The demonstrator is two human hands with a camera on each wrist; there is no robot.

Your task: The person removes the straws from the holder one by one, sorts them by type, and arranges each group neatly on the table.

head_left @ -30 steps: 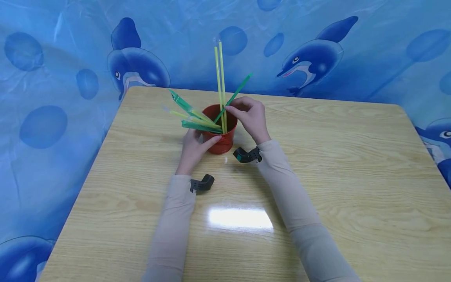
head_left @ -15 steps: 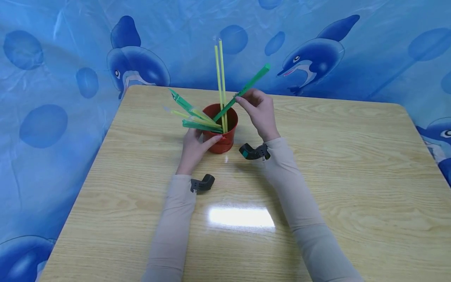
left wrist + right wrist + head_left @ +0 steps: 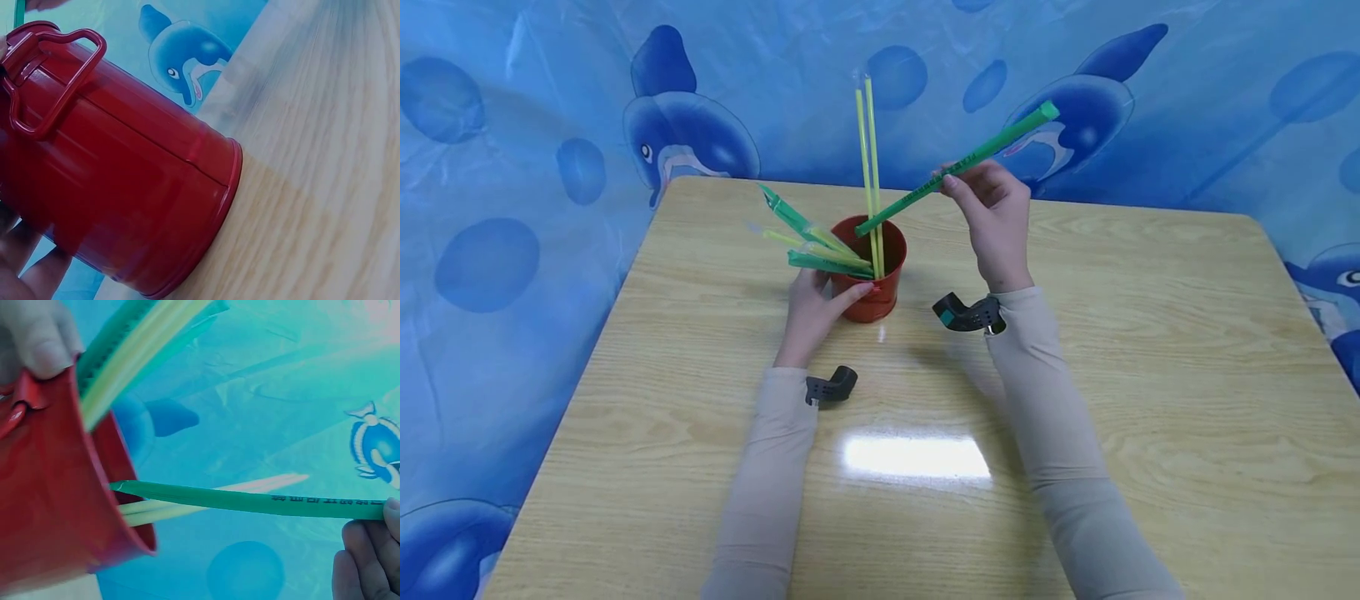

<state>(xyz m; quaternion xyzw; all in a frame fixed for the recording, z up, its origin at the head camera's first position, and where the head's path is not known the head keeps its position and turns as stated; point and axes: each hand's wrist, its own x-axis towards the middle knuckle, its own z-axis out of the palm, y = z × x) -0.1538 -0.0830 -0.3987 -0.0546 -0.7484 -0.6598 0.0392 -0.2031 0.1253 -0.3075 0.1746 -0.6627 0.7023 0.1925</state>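
A small red metal bucket (image 3: 880, 302) stands on the table, steadied by my left hand (image 3: 812, 312), whose thumb lies at the rim and whose fingers wrap its side. In the left wrist view a red wire handle (image 3: 57, 119) juts from the bucket wall. My right hand (image 3: 1000, 218) pinches a green paper-wrapped drinking straw (image 3: 1007, 137) printed with dark characters. That straw slants down to the left; in the right wrist view its lower tip is at the bucket mouth. Two yellow straws (image 3: 874, 158) stand upright inside, and several green and yellow straws (image 3: 823, 250) lean left over the rim.
The bucket is near the far edge of a wood-grain table (image 3: 1150, 375). Behind the table hangs a blue sheet (image 3: 820, 50) with dolphin prints. Black camera mounts sit on the left wrist (image 3: 832, 387) and right wrist (image 3: 967, 314).
My right hand has moved up and to the right, drawing the green straw mostly out of the bucket. The left hand and the bucket stay in place.
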